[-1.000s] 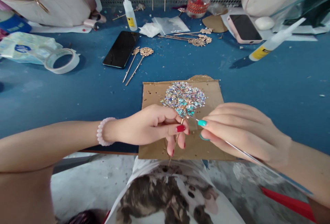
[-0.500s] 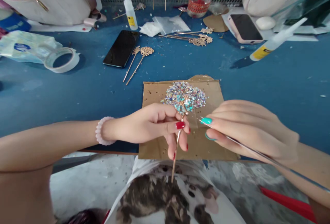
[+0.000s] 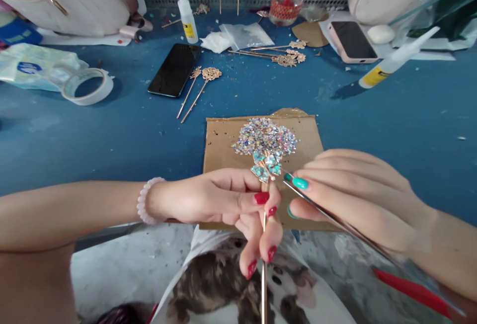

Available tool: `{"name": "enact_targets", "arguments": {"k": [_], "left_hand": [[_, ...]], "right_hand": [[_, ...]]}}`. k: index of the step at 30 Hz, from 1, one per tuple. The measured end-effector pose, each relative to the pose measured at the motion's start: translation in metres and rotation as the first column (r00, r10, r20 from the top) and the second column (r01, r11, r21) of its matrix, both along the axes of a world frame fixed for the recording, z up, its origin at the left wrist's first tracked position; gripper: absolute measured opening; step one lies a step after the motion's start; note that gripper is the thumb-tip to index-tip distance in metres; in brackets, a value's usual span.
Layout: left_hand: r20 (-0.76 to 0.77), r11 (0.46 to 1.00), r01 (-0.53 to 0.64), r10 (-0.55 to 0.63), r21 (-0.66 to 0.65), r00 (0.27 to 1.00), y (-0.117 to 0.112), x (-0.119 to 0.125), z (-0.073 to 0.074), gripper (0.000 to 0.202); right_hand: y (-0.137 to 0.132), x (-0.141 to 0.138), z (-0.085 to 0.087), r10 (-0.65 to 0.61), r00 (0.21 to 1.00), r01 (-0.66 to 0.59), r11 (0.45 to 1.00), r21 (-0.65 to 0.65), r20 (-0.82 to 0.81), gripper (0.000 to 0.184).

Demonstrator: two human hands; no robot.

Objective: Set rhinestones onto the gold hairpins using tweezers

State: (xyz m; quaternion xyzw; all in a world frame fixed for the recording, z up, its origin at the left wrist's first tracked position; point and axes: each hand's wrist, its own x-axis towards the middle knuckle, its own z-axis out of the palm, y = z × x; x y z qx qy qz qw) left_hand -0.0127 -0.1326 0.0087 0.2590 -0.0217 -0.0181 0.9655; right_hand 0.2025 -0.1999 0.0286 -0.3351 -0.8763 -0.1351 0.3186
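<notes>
Head view: gripping a gold-coloured metal hair stick [image 3: 264, 284] in the left hand [image 3: 227, 202], pinched between red-nailed thumb and fingers just below its butterfly-like openwork head [image 3: 266, 166]. Pointing that head away from the body, over a flat sheet of brown cardboard [image 3: 219, 150], at the near edge of a heap of tiny iridescent chips [image 3: 265, 136]; impossible to tell whether touching them or held above. Filled in large part with turquoise and pale pieces [image 3: 275, 169], with gold outlines showing between.

Grasping slim silver metal tweezers [image 3: 350, 232] in the right hand [image 3: 357, 190], with fingers closed along the length and tips just beside the right edge of the head. Too small to tell: any chip between those tips.

Seemingly partway through setting or adjusting pieces in the head, judging by tips so near the filled cells. Likely calling next for a steady left-hand pinch, perhaps a slight turn of the shaft, and a light, exact touch from the tweezers, without knocking loose anything already seated.

Lying farther back on the blue tabletop [image 3: 149, 135], beside a black phone [image 3: 174, 69]: two undecorated gold-coloured hair sticks [image 3: 211, 73].
</notes>
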Motion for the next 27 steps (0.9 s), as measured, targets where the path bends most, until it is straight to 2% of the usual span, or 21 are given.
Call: {"name": "enact_targets", "arguments": {"k": [3,14,22,27], "left_hand": [[0.022,0.999,0.034,-0.034,0.002,0.999,0.0003,0.0009,0.0005,0.022],[-0.005,0.993,0.068,-0.069,-0.099,0.998,0.0008,-0.0001,-0.0017,0.018],[-0.051,0.991,0.134,-0.135,-0.022,0.99,0.0052,0.0029,-0.0061,0.031],[-0.041,0.987,0.158,-0.157,0.019,0.987,0.0055,0.0021,-0.0064,0.033]], "right_hand": [[-0.0025,-0.003,0.0,0.024,1.0,-0.023,0.996,0.081,-0.015,0.008],[-0.0054,-0.0055,-0.0008,0.042,0.999,-0.039,0.993,0.109,-0.027,0.014],[-0.005,-0.0061,-0.0057,0.098,0.994,-0.091,0.991,0.099,-0.058,0.019],[-0.0053,-0.0092,-0.0059,0.068,0.994,-0.059,0.993,0.099,-0.089,0.019]]}}
